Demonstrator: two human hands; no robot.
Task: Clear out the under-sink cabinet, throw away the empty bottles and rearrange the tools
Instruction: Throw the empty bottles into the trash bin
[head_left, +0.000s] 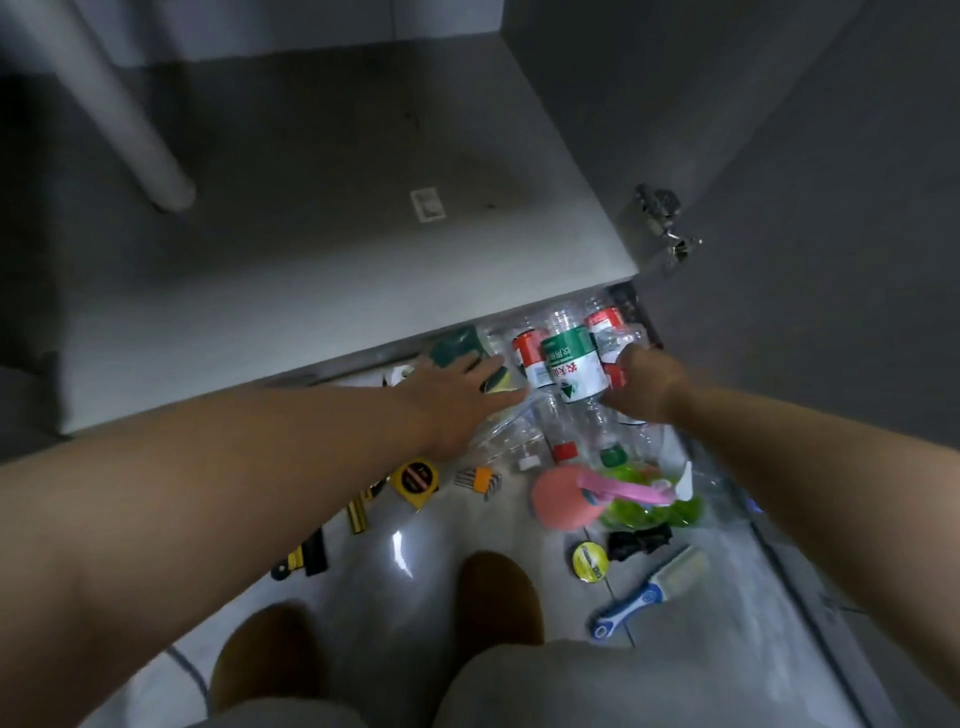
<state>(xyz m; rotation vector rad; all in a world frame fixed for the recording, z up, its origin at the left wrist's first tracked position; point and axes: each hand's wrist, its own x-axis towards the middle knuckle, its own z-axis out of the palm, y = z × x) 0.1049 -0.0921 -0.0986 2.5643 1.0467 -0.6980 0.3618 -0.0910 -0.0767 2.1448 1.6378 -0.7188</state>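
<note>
Head view, looking down: the empty bottles (566, 364) lie heaped on the pale floor at the centre of the frame, just in front of the lip of the open cabinet (311, 270). The green-labelled bottle (574, 366) lies on top. Its long axis runs nearly top to bottom in the frame, base toward the cabinet and neck slanting to the lower right. A red-labelled bottle (530, 358) lies alongside it on the left, pointing the same way, and a red cap (565, 451) and a green cap (613, 456) show at the near end of the heap.

The left hand (457, 395) lies over the left side of the heap with its fingers straight and spread, touching the clear plastic and gripping nothing. The right hand (639, 384) presses against the right side. Its fingers are hidden behind the bottles, so I cannot tell whether it grips one.

A green sponge (457, 345) sits just above the left fingers. Below the heap lie a yellow tape measure (415, 480), a set of hex keys (478, 480) and a pink scrubber (558, 496). A blue-handled brush (649, 587) lies at lower right and a yellow-and-black knife (301, 558) at lower left. A grey pipe (130, 130) crosses the upper left.
</note>
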